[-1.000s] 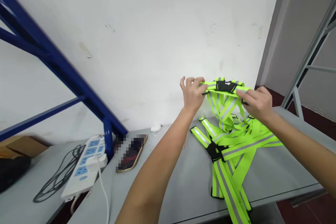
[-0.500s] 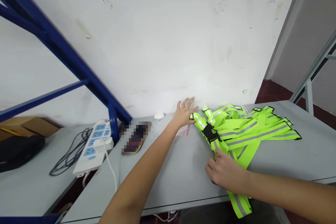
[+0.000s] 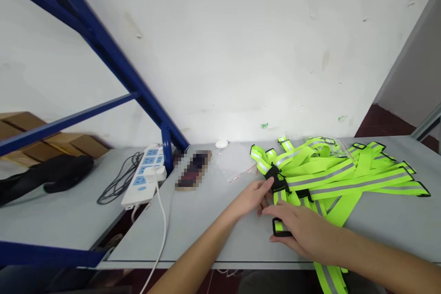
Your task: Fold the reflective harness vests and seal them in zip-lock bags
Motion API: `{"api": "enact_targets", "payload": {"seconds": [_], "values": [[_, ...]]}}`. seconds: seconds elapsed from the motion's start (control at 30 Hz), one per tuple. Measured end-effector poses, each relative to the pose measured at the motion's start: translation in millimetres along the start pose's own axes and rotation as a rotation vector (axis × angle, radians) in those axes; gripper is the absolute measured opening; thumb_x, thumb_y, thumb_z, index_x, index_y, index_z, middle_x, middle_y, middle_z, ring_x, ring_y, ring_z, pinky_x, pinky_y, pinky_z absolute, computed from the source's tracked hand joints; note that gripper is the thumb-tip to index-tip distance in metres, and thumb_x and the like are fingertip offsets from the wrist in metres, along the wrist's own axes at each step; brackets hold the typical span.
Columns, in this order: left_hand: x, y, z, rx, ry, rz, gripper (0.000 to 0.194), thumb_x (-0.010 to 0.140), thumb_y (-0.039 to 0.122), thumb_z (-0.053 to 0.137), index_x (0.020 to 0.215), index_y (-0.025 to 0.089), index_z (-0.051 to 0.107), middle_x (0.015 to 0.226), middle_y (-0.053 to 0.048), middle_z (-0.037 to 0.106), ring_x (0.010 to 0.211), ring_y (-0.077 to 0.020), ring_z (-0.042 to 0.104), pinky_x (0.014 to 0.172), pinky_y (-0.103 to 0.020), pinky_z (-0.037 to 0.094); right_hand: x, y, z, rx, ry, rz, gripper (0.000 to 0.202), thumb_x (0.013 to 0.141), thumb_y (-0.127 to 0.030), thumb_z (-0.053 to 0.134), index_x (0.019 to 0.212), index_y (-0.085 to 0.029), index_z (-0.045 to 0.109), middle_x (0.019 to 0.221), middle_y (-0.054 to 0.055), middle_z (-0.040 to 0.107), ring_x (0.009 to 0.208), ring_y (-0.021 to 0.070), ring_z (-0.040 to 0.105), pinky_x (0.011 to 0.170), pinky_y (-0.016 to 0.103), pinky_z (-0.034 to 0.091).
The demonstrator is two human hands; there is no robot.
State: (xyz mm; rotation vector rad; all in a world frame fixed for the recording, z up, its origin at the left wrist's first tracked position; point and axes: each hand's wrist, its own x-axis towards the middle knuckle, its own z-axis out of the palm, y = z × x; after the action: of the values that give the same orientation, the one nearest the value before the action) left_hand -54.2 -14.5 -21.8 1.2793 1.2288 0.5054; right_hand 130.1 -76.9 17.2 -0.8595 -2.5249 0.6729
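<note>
A heap of neon-yellow reflective straps with grey stripes and black fittings lies on the right of the grey table, one end hanging over the front edge. My left hand has its fingers curled at the strap just beside a black side-release buckle, thumb against it. My right hand closes round a strap end below, where a black strap slider shows between thumb and fingers. Both hands are close together; some fingertips are hidden. A clear plastic zip bag lies flat behind my left hand.
Left of the hands lie a blurred-out phone and a small white rounded object. A white power strip with cables sits by the blue metal frame. Cardboard boxes and a black item are farther left. A white wall rises behind.
My left hand has come back from near the wall and the plastic bag to the buckle. My right hand now holds the strap end with the slider. The view has shifted left.
</note>
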Motion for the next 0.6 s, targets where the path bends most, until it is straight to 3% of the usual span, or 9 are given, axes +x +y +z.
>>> {"api": "enact_targets", "payload": {"seconds": [0.13,0.2,0.27,0.4,0.5,0.6], "values": [[6,1,2.0,-0.51,-0.005,-0.014,0.045,0.076,0.05,0.07,0.106,0.019,0.058,0.093,-0.008,0.071,0.073,-0.0187,0.068,0.062,-0.028,0.051,4,-10,-12,0.25,-0.115,-0.028,0.045,0.087,-0.017,0.056,0.131,-0.02,0.045,0.121,0.01,0.061,0.109,0.0188,0.059,0.092,0.029,0.046],[10,0,1.1,-0.646,-0.008,0.007,0.048,0.073,0.04,0.075,0.112,0.019,0.056,0.105,-0.011,0.07,0.087,-0.0212,0.069,0.075,-0.032,0.054,7,-13,-14,0.304,-0.148,-0.034,0.045,0.085,-0.016,0.057,0.129,-0.019,0.047,0.118,0.009,0.062,0.106,0.0184,0.059,0.091,0.028,0.046],[13,-2,-2.5,-0.659,0.056,0.032,0.048,0.071,0.036,0.078,0.11,0.019,0.055,0.106,-0.011,0.07,0.091,-0.0223,0.069,0.077,-0.033,0.055,10,-13,-14,0.322,-0.161,-0.053,0.044,0.084,-0.015,0.058,0.127,-0.019,0.05,0.116,0.009,0.063,0.106,0.0183,0.059,0.092,0.028,0.046],[16,-1,-12.4,-0.517,0.295,0.157,0.055,0.065,0.035,0.082,0.104,0.02,0.046,0.093,-0.008,0.074,0.077,-0.0213,0.071,0.065,-0.03,0.055,16,-11,-7,0.322,-0.151,-0.102,0.031,0.087,-0.022,0.061,0.117,-0.02,0.058,0.109,0.007,0.067,0.102,0.0172,0.061,0.09,0.025,0.046],[16,3,-13.1,-0.515,0.401,0.283,0.069,0.063,0.036,0.082,0.115,0.022,0.04,0.088,-0.005,0.074,0.076,-0.0208,0.07,0.069,-0.032,0.054,24,-8,-2,0.318,-0.149,-0.125,0.021,0.085,-0.032,0.067,0.102,-0.021,0.066,0.097,0.004,0.071,0.092,0.016,0.065,0.084,0.022,0.047],[13,7,-6.3,-0.615,0.421,0.334,0.088,0.064,0.036,0.081,0.133,0.026,0.027,0.093,-0.005,0.074,0.08,-0.0205,0.07,0.076,-0.034,0.053,40,0,-2,0.35,-0.109,-0.051,0.009,0.085,-0.027,0.067,0.092,-0.021,0.067,0.086,-0.001,0.073,0.08,0.0139,0.067,0.075,0.021,0.047]]}}
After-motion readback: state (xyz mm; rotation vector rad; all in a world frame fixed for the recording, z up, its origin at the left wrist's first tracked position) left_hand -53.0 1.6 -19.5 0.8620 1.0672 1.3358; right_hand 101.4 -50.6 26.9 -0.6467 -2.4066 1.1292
